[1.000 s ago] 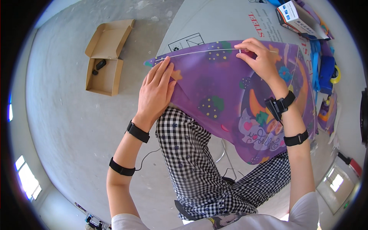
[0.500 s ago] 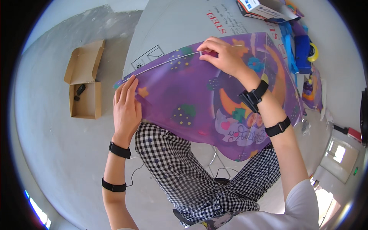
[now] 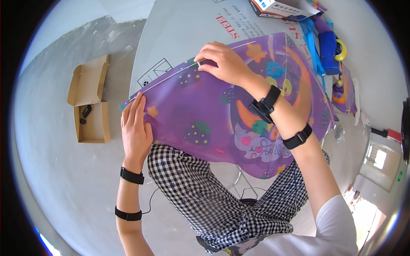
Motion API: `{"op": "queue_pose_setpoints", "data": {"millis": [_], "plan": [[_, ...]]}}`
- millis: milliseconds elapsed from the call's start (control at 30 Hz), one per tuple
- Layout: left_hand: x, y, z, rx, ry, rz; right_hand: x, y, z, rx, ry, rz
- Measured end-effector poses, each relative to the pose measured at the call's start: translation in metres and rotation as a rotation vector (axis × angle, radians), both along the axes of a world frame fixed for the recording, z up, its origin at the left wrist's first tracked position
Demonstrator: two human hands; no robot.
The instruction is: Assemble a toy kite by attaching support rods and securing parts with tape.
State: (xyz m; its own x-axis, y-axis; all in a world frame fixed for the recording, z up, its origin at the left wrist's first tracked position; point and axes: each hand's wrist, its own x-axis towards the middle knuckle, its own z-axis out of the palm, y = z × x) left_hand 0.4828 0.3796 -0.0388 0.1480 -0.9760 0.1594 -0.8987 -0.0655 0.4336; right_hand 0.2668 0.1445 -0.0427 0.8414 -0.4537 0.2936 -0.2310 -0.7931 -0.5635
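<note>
A large purple sheet [image 3: 171, 115], printed with moon, stars and clouds and shaped like a kite sail, lies across the table edge and my lap. Along its far edge runs a thin white rod [image 3: 168, 78]. My left hand [image 3: 136, 123] rests flat over the sheet's left corner, fingers stretched out to the rod's end. At the middle of that edge, my right hand [image 3: 222, 64] pinches a small white piece [image 3: 199, 64] between thumb and fingers, right at the rod. What lies under the right palm is hidden.
The grey table [image 3: 179, 30] bears a white and orange box [image 3: 282, 9], blue straps [image 3: 311, 42], a blue block-like item [image 3: 328, 53], yellow tape [image 3: 341, 50] and another printed purple piece [image 3: 344, 91]. An open cardboard box [image 3: 92, 121] with small black items sits on the floor at left.
My right hand has slid left along the far edge, closer to my left hand, still pinching. My left hand stays at the corner. The whole view has shifted slightly.
</note>
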Motion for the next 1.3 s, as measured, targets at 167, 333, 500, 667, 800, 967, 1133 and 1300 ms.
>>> {"op": "queue_pose_setpoints", "data": {"millis": [167, 333, 500, 667, 800, 967, 1133, 1300], "plan": [[0.001, 0.002, -0.002, 0.002, -0.007, 0.013, 0.003, 0.0, -0.003, 0.04, -0.002, -0.037], [0.003, 0.004, -0.003, 0.012, -0.01, 0.016, 0.005, 0.004, -0.002, 0.018, 0.028, -0.022], [0.001, 0.004, -0.003, 0.007, -0.004, 0.016, 0.009, 0.006, -0.004, 0.034, 0.02, -0.047], [0.001, 0.003, -0.002, 0.004, 0.006, 0.011, 0.009, 0.004, -0.003, 0.121, 0.035, -0.069], [-0.001, 0.002, -0.002, 0.004, -0.003, 0.014, 0.009, 0.003, -0.003, 0.124, 0.042, -0.082], [-0.001, 0.003, -0.001, 0.006, -0.007, 0.004, 0.003, 0.01, -0.002, 0.004, 0.029, -0.137], [-0.002, 0.001, 0.0, 0.007, -0.048, -0.013, -0.011, 0.006, -0.009, -0.065, -0.064, -0.207], [-0.002, 0.002, -0.002, 0.017, -0.037, -0.011, -0.013, 0.006, -0.013, -0.13, -0.077, -0.301]]}}
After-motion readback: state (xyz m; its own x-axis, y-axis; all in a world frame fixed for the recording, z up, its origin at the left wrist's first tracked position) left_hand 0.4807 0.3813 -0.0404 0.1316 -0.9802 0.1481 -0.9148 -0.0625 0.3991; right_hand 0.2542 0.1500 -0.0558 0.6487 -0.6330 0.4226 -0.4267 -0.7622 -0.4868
